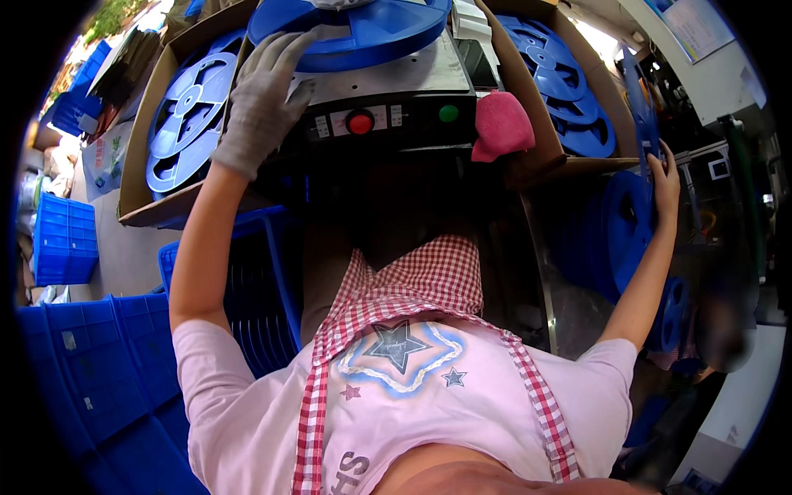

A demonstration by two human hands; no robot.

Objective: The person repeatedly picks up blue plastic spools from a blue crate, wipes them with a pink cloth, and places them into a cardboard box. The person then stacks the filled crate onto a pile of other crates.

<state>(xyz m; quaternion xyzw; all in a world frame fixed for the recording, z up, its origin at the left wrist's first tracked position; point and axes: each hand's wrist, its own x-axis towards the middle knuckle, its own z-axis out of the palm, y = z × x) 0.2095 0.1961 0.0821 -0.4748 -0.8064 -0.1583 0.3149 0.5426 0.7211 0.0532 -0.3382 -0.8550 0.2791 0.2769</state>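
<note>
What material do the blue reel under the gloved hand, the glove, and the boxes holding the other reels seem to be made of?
The blue reel looks like moulded plastic: uniform colour, smooth with a slight sheen. The glove on the left hand seems knitted grey fabric, matte, with a ribbed cuff. The boxes look like brown cardboard, dull, with thin folded flaps. The bare right hand touches another blue reel, probably the same plastic.

**Crates, cartons and daylight around a workbench**

Stacked blue plastic crates (66, 239) fill the left and lower left of the frame on a pale grey floor (124, 256). Open cardboard boxes (144, 107) flank a metal machine housing (412, 78) at top centre. Daylight enters at upper left; a white wall (718, 74) with a pinned poster (693, 25) stands at upper right.
</note>
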